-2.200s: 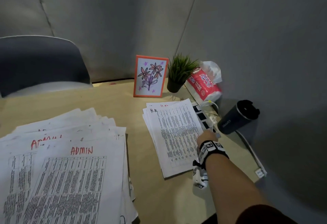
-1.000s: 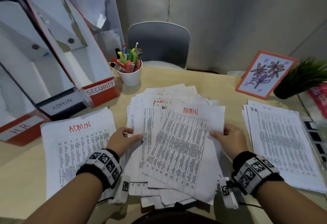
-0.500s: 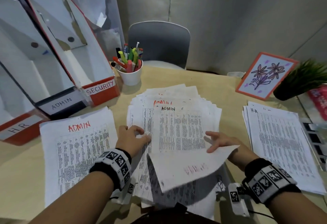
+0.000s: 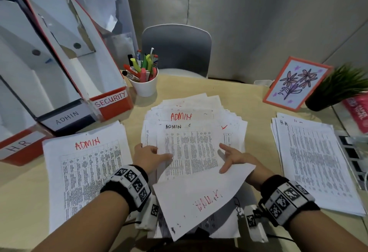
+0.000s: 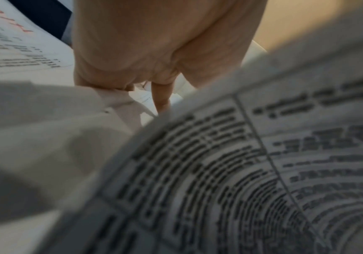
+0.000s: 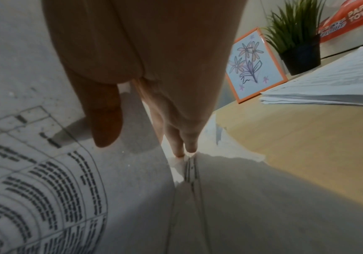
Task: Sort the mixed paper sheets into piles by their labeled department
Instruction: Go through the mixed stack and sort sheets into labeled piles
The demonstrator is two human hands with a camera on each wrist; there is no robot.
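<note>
The mixed pile lies mid-table, its top sheet headed ADMIN in black. My right hand pinches a turned-over sheet by its far edge; red ADMIN lettering shows through upside down, and the sheet hangs toward me. In the right wrist view the thumb lies on this sheet, the other fingers behind it. My left hand grips the pile's left edge, thumb laid across the top sheet. An ADMIN pile lies at the left and an H.R pile at the right.
File boxes marked H.R, ADMIN and SECURITY stand at the back left beside a pen cup. A flower picture, a potted plant and a paper towel pack stand at the back right. A grey chair faces me.
My right hand left the H.R pile, took the top red-ADMIN sheet of the mixed pile and flipped it face down toward me, baring a black-ADMIN sheet. My left hand stayed on the pile's left edge.
</note>
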